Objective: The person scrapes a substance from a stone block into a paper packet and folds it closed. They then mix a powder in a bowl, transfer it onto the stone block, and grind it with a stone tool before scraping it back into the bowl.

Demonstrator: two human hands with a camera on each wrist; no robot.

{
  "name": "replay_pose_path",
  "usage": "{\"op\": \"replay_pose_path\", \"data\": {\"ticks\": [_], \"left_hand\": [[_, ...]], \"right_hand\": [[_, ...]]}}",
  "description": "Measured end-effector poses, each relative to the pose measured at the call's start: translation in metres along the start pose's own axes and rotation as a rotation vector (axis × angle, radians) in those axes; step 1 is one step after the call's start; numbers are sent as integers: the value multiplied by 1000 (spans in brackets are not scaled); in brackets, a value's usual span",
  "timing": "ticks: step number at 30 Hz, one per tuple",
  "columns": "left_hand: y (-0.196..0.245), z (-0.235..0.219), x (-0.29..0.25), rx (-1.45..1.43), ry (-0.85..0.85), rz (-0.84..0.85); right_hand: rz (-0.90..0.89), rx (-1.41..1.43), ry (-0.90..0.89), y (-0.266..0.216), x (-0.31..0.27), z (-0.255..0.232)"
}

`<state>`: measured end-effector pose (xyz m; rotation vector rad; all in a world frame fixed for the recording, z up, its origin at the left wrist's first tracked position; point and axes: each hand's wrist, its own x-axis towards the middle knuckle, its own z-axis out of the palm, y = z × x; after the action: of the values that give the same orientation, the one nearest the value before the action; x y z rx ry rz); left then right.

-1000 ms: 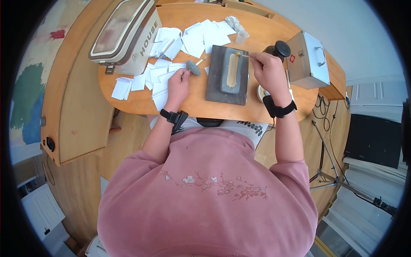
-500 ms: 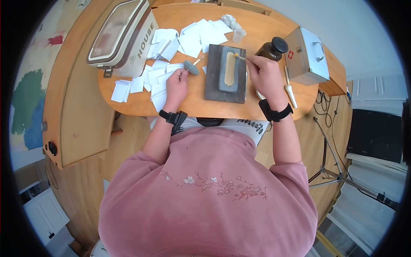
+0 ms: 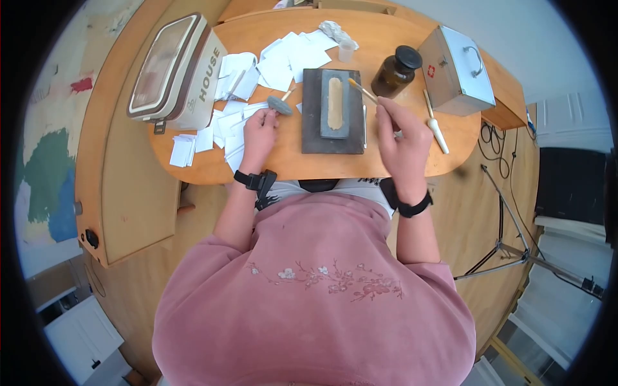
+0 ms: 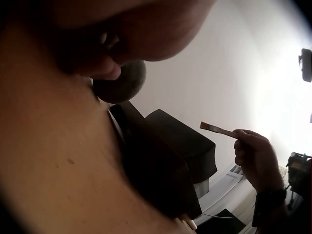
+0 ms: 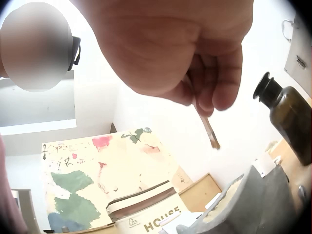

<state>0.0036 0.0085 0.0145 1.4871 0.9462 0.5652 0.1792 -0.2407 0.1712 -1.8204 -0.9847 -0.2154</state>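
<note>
My left hand grips a grey grinding wheel by its wooden axle, whose pale end sticks out beyond the disc. In my right hand the thumb and fingers pinch a small flat brush by its wooden handle, bristles pointing away from the hand. On a dark board lies a long grey grinding trough. Pale powder covers the bottom of its groove. The brush tip is just off the trough's right edge in the head view, raised above it in the left wrist view.
White papers spread over the table's left side, beside a storage box lettered HOUSE. A brown glass jar and a metal first-aid case stand at right, near a slender white-handled tool. A small plastic cup stands behind.
The brush has come out of the far end of the groove, rightward and up, as the right hand drew back. The left hand keeps its hold on the grinding wheel. The head view has shifted slightly.
</note>
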Motion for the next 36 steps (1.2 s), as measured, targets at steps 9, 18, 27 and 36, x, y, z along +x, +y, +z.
{"op": "replay_pose_path", "data": {"ticks": [9, 18, 27, 36], "left_hand": [[23, -2, 21, 209, -13, 47], [27, -6, 38, 597, 81, 311], [46, -2, 24, 679, 126, 423], [57, -10, 17, 648, 143, 436]], "right_hand": [[-15, 21, 135, 10, -70, 24], [61, -266, 295, 44, -62, -74], [385, -3, 293, 66, -62, -91], [203, 248, -39, 16, -34, 55]]}}
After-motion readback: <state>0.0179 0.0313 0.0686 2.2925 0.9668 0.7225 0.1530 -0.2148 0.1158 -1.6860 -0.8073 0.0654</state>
